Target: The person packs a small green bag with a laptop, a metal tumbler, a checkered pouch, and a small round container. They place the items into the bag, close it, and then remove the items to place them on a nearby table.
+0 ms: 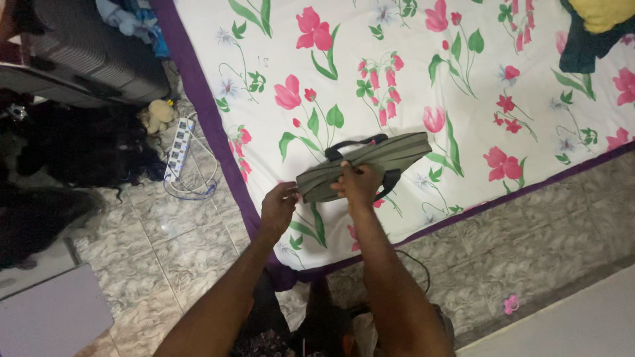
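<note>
Grey-green laptop bag (pixel 370 164) held edge-up over floral bedsheet (pixel 463 86), long axis running from lower left up to right. Left hand (pixel 279 206) pinches low left corner; right hand (pixel 359 185) clamps mid-edge. 2 hands close together, right nearer bag's centre.

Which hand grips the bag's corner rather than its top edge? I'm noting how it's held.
The left hand pinches the grey-green bag at its near-left corner; the right hand grips midway along the top edge, by the black handles.
</note>
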